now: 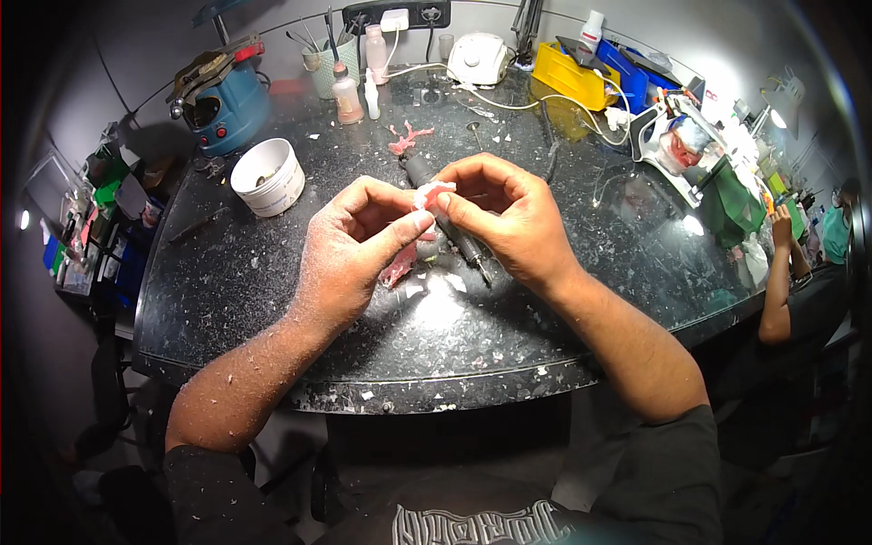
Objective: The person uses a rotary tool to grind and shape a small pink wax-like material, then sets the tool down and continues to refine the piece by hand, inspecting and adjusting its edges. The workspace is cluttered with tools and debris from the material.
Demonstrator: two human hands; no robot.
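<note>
Between the fingertips of both hands is a small pink-and-white denture piece [434, 193], held just above the table. My left hand [354, 236], dusted with pale powder, pinches its left side with thumb and forefinger. My right hand [504, 211] grips the other side in the same way. Beneath the hands lies a dark rotary handpiece [468, 247] with a metal tip, partly hidden by them. A rough pink scrap [398, 267] rests beside my left thumb, and a branching pink piece [409, 137] lies beyond the hands.
Shavings litter the black table [300, 327]. A white tub [269, 178] and a blue machine [227, 113] stand left. Behind are pink bottles [346, 95], a tool cup [329, 71], a white control box [478, 59] and a yellow bin [572, 77]. Another person's arm [779, 272] shows far right.
</note>
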